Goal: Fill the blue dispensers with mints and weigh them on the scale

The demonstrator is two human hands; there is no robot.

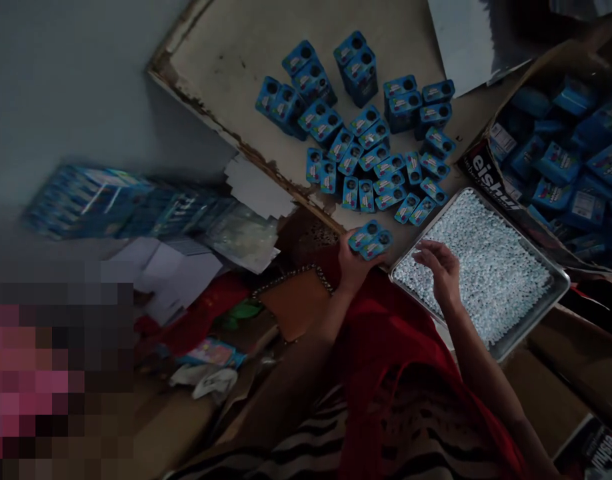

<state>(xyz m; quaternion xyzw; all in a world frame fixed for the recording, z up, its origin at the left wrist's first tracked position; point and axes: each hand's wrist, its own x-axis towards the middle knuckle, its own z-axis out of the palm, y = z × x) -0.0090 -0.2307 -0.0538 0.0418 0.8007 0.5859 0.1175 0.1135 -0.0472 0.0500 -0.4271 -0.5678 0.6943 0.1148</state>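
**At the Chipped Table Edge, Two Hands Are Working Between Cartons and Tray**

Just over the worn, flaking front edge of the pale tabletop (246, 47), the left hand (353, 265) is gripping a pair of small blue printed cartons (370, 240). Its fingers are pressing together around them, and each carton is showing a round hole in its face. Just beside it, the right hand (439, 272) is resting on a shallow rectangular metal tray (565, 281), with fingers loosely spread and curved. Their tips are touching the grainy bed of tiny white pellets (491, 267) that is filling the tray to its rim. The tray's near corner is lying close to a red garment (386, 347).

Behind the hands, a loose cluster of matching blue cartons (366, 140) is crowding the middle of the table, some standing and some lying flat. A brown cardboard box (486, 170) with white lettering is sitting against the tray's far side, holding more blue cartons. Bare, scuffed surface is lying open mainly to the left of the cluster, toward the table's corner.
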